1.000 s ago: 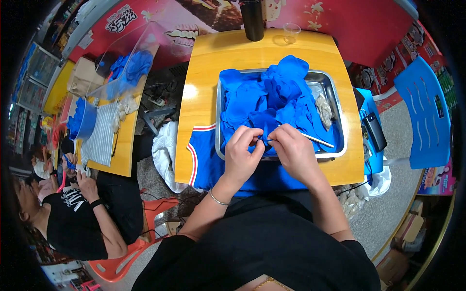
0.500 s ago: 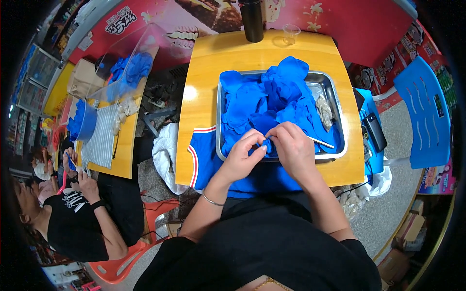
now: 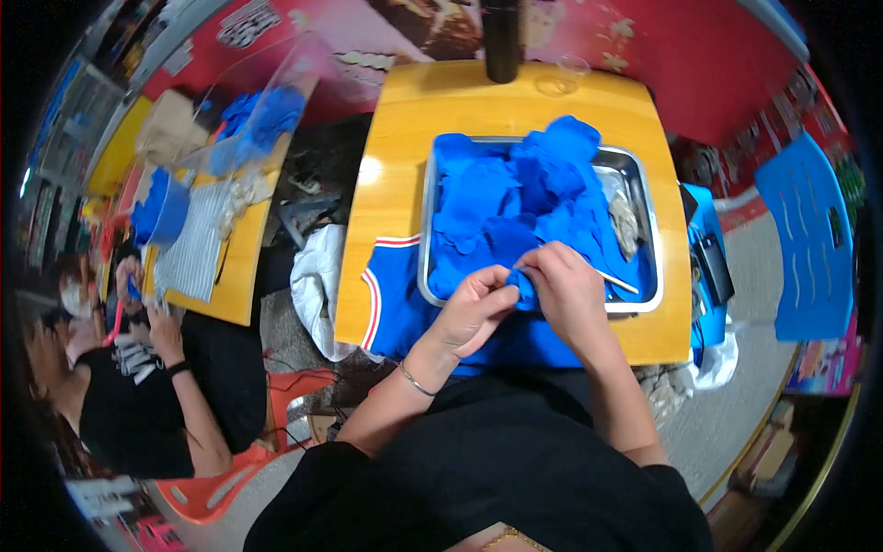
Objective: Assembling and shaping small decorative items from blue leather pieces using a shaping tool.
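Note:
Over the near edge of the metal tray (image 3: 654,212), my left hand (image 3: 474,313) and my right hand (image 3: 572,293) meet, fingertips pinched on a small blue fabric piece (image 3: 525,289). Its exact shape is mostly hidden by my fingers. Thin, rounded blue fabric pieces (image 3: 478,198) lie heaped in the tray. Beside my right hand, a slim white stick (image 3: 618,281) leans among them. A crumpled translucent bag (image 3: 624,226) with pale contents rests at the tray's right side. A blue garment (image 3: 397,293) with red and white trim lies partly beneath the tray and my forearms.
A black bottle (image 3: 501,46) and a clear plastic cup (image 3: 563,78) stand at the yellow table's (image 3: 391,138) far edge. A blue chair (image 3: 809,239) is at the right. To the left, a co-worker (image 3: 138,396) sits by another table with a blue tub (image 3: 164,212).
The whole view has shifted slightly, so the table appears a little further right and lower. My hands still pinch the blue fabric piece, with my left fingers curled more over it.

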Demonstrator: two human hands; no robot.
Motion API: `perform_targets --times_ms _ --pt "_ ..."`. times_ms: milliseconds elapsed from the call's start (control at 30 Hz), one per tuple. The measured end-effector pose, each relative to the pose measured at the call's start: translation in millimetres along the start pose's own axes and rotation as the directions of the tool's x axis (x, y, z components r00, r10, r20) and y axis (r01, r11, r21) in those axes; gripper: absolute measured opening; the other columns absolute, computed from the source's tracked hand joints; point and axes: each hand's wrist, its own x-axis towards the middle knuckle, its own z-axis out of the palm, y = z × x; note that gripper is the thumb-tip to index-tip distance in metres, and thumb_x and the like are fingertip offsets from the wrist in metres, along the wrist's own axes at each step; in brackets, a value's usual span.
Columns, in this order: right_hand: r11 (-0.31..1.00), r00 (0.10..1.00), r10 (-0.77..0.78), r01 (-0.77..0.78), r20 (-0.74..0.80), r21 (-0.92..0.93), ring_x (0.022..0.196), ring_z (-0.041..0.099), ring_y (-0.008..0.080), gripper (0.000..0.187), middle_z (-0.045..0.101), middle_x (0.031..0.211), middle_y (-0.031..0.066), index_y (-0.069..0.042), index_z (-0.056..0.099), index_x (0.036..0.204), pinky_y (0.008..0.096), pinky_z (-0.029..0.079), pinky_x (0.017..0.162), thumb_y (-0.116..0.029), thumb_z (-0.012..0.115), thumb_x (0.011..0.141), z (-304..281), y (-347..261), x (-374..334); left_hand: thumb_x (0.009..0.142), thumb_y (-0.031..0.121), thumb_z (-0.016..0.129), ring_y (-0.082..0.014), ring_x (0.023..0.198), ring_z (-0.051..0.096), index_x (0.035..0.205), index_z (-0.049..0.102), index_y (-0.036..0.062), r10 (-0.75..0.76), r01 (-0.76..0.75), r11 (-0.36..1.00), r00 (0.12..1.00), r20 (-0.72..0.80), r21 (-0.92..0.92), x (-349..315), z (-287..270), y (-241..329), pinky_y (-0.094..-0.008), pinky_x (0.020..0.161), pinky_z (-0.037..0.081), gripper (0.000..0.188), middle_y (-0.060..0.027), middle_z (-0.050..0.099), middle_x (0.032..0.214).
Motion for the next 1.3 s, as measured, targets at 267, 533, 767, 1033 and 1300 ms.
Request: perform_targets --times_ms 267,533,767,1033,1300 --pt "0.974 0.982 0.107 -0.135 0.155 0.181 0.067 0.058 0.0275 0.005 0.058 0.073 0.0133 0.0 0.059 0.077 0.0339 0.045 0.06 0.003 0.062 0.074 -11 -9 -12 0.082 0.004 0.064 -0.0041 0.077 0.056 0.091 0.062 0.0066 -0.108 0.082 0.99 0.966 0.234 0.117 -8 -7 8 -0.0198 0.071 0.045 0.009 0.0034 0.061 0.085" --pt "0.97 0.978 0.063 -0.107 0.199 0.219 0.067 0.058 0.0227 0.011 0.058 0.075 0.0117 0.0 0.059 0.08 0.03 0.045 0.06 0.008 0.061 0.073 -8 -13 -9 0.087 0.012 0.061 -0.0026 0.077 0.054 0.089 0.062 0.0091 -0.071 0.07 0.997 0.928 0.366 0.014 -8 -17 -1 -0.0187 0.069 0.044 0.003 0.0046 0.061 0.084" --pt "0.764 0.962 0.261 -0.26 0.085 0.59 0.082 0.052 0.0119 0.028 0.053 0.094 0.007 -0.001 0.054 0.095 0.0218 0.042 0.069 0.008 0.06 0.07 -1 8 -23 0.091 0.012 0.056 -0.0049 0.078 0.052 0.094 0.061 0.0095 0.057 -0.048 0.988 0.997 0.054 -0.147 -6 0 -7 -0.0209 0.073 0.044 0.006 0.0037 0.058 0.087" --pt "0.916 0.974 0.223 -0.197 -0.036 0.349 0.082 0.057 0.0223 0.021 0.057 0.088 0.0117 0.001 0.063 0.082 0.0286 0.046 0.072 0.007 0.062 0.062 -4 10 -29 0.09 0.02 0.06 -0.0043 0.07 0.049 0.085 0.062 0.0124 -0.033 0.065 0.952 0.993 0.111 -0.3 -1 11 -2 -0.0208 0.061 0.039 0.009 0.0033 0.059 0.079" --pt "0.899 0.984 0.171 -0.173 0.041 0.403 0.083 0.061 0.0175 0.016 0.061 0.088 0.0111 0.002 0.058 0.081 0.0253 0.05 0.071 0.012 0.06 0.069 -12 11 -18 0.091 0.028 0.056 -0.0076 0.063 0.042 0.094 0.058 0.0109 -0.094 0.154 0.934 0.976 0.196 -0.323 -8 8 8 -0.0217 0.052 0.03 0.018 -0.0019 0.059 0.085"
